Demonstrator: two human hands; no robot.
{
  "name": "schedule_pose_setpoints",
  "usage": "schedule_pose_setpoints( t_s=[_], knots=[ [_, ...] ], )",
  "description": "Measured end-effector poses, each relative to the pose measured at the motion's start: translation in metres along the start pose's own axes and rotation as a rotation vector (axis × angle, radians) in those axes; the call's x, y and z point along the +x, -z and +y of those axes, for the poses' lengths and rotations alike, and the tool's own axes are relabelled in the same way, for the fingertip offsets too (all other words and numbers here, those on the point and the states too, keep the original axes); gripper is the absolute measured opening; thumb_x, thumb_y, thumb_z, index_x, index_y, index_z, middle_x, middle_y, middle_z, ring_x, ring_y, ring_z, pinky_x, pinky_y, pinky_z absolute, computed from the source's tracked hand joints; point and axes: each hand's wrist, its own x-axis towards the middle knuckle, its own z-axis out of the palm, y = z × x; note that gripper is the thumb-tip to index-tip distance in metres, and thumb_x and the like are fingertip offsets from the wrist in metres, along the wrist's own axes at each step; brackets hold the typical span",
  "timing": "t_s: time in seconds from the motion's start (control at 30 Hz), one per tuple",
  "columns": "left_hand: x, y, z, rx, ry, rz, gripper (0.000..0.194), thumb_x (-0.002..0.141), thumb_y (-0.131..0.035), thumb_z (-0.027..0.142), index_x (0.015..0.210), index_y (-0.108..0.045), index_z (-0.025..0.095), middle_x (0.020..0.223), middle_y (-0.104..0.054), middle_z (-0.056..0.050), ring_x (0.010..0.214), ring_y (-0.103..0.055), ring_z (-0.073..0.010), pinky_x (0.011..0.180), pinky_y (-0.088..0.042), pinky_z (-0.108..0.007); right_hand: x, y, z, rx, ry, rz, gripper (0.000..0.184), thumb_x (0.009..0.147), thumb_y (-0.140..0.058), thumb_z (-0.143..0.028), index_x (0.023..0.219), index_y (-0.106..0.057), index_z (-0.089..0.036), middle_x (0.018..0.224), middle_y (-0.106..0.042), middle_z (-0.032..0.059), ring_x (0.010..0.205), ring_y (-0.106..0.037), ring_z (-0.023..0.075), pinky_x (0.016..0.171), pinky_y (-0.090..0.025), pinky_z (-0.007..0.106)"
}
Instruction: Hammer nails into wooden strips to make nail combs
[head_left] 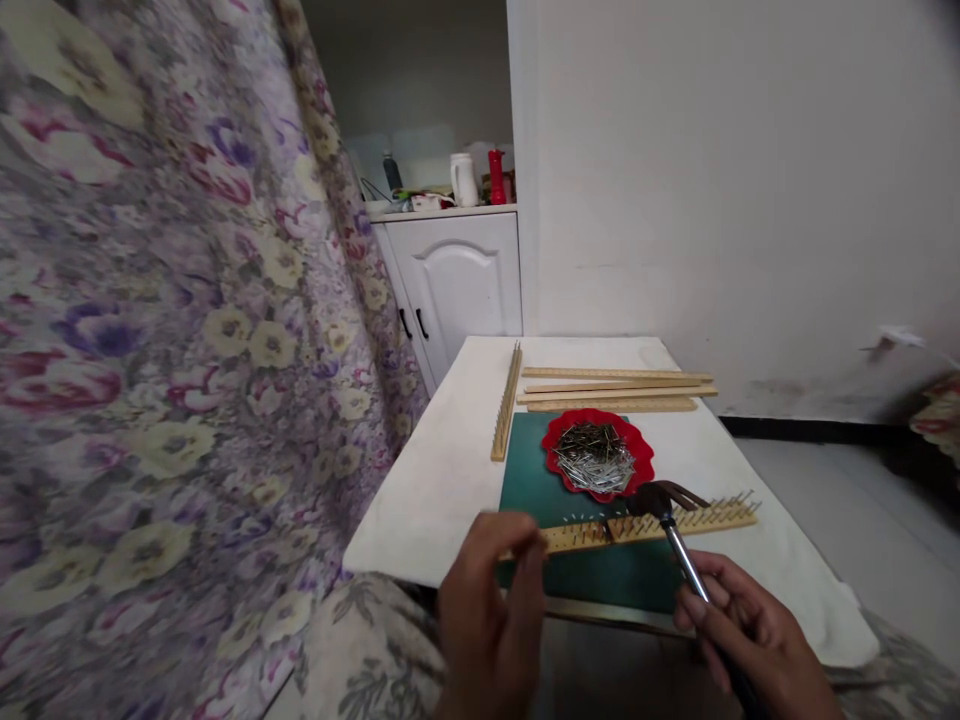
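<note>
My right hand (750, 620) grips the handle of a claw hammer (686, 560). The hammer's dark head is raised over a wooden strip (577, 537) lying across a green mat (525, 480). Nails stand in the strip's middle and right part, tilted at various angles, and small holes show towards its left end. In front of that left end, my left hand (491, 600) is closed, thumb and forefinger brought together; whatever is between them is hidden and slightly blurred. Beyond the strip, a red scalloped dish (551, 440) holds a heap of dark and silvery nails (596, 465).
Several bare wooden strips (619, 388) lie at the back of the white table (427, 490). A strip studded with nails (508, 405) rests at the left. A floral curtain (187, 350) hangs close by on the left; a white cabinet (461, 280) stands behind.
</note>
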Motion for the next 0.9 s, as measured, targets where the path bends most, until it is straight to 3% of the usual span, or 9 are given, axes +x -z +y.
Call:
schedule_pose_setpoints(
  t_s=[0.17,0.3,0.5,0.63,0.77,0.9],
  knots=[
    [0.033,-0.047,-0.060,0.091,0.044,-0.242,0.018,0.087,-0.045,0.025,0.096,-0.059,0.020,0.082,-0.063,-0.002,0.075,-0.059,-0.0157,0.068,-0.047,-0.026,0.001,0.001,-0.002,-0.001,0.002,0.009,0.037,0.076,-0.064,-0.047,0.099,-0.050,-0.021,0.060,-0.064,-0.0026,0.029,-0.041,0.0041,0.036,-0.025,0.018],
    [0.051,-0.065,-0.084,0.170,-0.087,-0.413,0.020,0.086,-0.042,0.015,0.091,-0.061,0.021,0.090,-0.062,-0.004,0.086,-0.058,-0.0166,0.077,-0.045,-0.026,0.002,0.003,-0.003,0.016,0.010,0.033,0.040,0.075,-0.064,-0.048,0.100,-0.050,-0.021,0.059,-0.064,-0.0025,0.028,-0.042,0.0045,0.035,-0.025,0.018],
    [0.100,-0.099,-0.087,0.398,-0.322,-0.735,0.019,0.084,-0.049,0.015,0.092,-0.065,0.021,0.098,-0.063,-0.005,0.095,-0.054,-0.0184,0.083,-0.041,-0.027,0.004,0.006,-0.001,0.022,-0.040,0.045,0.043,0.075,-0.064,-0.050,0.102,-0.050,-0.021,0.059,-0.061,-0.0040,0.029,-0.040,0.0038,0.033,-0.026,0.016],
    [0.120,-0.127,-0.089,0.532,-0.394,-0.936,0.019,0.082,-0.052,0.014,0.091,-0.068,0.020,0.096,-0.064,-0.005,0.093,-0.055,-0.0191,0.081,-0.041,-0.027,0.005,0.008,0.000,0.084,-0.058,0.021,0.044,0.074,-0.063,-0.053,0.100,-0.049,-0.021,0.059,-0.061,-0.0045,0.031,-0.037,0.0020,0.035,-0.022,0.015],
    [0.127,-0.144,-0.090,0.572,-0.405,-1.027,0.014,0.077,-0.056,0.014,0.079,-0.069,0.019,0.086,-0.064,-0.004,0.083,-0.058,-0.0180,0.072,-0.041,-0.024,0.008,0.011,0.004,0.101,-0.053,0.046,0.043,0.072,-0.064,-0.055,0.095,-0.050,-0.021,0.057,-0.061,-0.0046,0.031,-0.036,0.0023,0.035,-0.021,0.015],
    [0.129,-0.148,-0.088,0.609,-0.402,-1.061,0.013,0.075,-0.056,0.014,0.076,-0.068,0.018,0.084,-0.063,-0.004,0.076,-0.058,-0.0174,0.063,-0.039,-0.023,0.010,0.015,0.010,0.130,-0.050,0.065,0.045,0.071,-0.065,-0.055,0.096,-0.050,-0.021,0.056,-0.059,-0.0053,0.033,-0.035,0.0043,0.033,-0.021,0.016]
  ],
)
